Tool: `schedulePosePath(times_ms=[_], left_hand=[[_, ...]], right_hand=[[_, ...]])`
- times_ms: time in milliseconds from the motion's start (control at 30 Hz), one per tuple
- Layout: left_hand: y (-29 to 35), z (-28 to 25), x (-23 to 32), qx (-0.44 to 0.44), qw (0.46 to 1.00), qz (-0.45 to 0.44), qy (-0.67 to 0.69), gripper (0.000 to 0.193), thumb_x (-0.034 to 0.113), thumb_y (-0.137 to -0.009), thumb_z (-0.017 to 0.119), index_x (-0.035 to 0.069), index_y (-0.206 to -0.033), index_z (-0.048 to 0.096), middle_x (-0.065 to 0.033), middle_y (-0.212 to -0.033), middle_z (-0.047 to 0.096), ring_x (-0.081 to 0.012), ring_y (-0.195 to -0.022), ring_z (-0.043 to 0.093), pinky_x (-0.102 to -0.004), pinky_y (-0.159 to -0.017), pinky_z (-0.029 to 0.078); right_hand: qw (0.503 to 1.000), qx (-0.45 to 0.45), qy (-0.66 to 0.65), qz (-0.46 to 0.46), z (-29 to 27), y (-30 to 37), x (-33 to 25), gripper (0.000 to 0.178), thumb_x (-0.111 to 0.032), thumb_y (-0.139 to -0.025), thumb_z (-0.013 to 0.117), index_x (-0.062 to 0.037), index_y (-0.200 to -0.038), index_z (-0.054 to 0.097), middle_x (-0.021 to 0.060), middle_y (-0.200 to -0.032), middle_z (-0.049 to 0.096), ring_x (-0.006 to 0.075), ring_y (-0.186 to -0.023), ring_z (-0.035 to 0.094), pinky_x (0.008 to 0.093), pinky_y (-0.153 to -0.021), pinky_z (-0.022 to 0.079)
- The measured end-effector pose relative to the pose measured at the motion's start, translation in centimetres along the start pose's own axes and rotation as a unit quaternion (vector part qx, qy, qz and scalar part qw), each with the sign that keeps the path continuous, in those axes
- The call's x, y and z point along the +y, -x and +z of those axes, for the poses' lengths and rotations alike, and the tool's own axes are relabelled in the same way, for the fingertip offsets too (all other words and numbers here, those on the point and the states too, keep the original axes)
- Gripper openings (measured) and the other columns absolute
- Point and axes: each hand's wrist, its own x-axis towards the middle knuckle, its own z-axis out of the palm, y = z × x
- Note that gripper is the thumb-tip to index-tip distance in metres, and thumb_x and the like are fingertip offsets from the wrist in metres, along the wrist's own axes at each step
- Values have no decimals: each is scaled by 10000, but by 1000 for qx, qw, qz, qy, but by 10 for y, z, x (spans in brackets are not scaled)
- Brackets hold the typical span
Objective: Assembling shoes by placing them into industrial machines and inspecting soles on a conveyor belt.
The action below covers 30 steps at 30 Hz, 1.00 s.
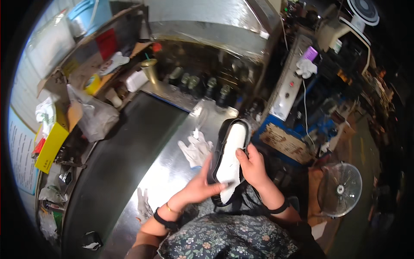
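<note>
A black shoe [233, 152] is held in front of me, its long white bottom or lining facing up and a black edge round it. My left hand [202, 185] grips the near left side of the shoe, thumb laid across the white surface and slightly blurred. On the other side, my right hand [252, 166] holds the shoe with its thumb on the white face; some of its fingers are hidden. A white work glove [196, 149] lies on the metal table just left of the shoe. Another grey glove [144, 204] rests nearer my left forearm.
A dark conveyor belt [129, 142] runs along the left, with a small black-and-white piece [91, 241] on it. Several dark shoe forms [210, 86] stand under a metal hood [207, 26]. A fan [340, 190] and a blue machine [284, 138] are on the right; a yellow box [51, 146] is at left.
</note>
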Motion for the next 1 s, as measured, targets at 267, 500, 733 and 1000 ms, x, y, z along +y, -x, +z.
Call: schedulePosePath(times_ms=[267,500,733,1000], left_hand=[[-97,-6,-82,73,987,-66,130,560,86,-854,748,29,-1345,484,-32,-1077,640,-117,-971,593,-260,-870,485],[-103,-9,-98,66,983,-137,101,501,125,-866,728,31,-1286,471,-54,-1086,608,-142,-1003,562,-273,-881,458],[-93,-5,-99,78,987,-132,47,461,118,-890,714,44,-1270,463,-37,-1066,607,-117,-987,556,-249,-859,462],[-113,-2,-103,41,986,-141,78,429,74,-898,683,45,-1279,486,-37,-1146,571,-125,-1069,515,-271,-955,411]], right_hand=[[986,-58,-27,151,-12,38,99,288,-262,-983,597,18,-929,635,107,-687,601,88,-716,567,316,-624,453],[830,-26,-255,496,8,48,133,682,-568,-1005,405,22,-1302,572,174,-1334,569,233,-1200,557,358,-995,443],[938,-143,153,278,12,49,149,780,-590,-1019,225,75,-1179,600,321,-1152,622,457,-1164,559,473,-989,428],[872,-74,-132,466,22,48,138,652,-492,-1055,266,55,-1321,500,213,-1239,613,334,-1177,567,380,-1017,412]])
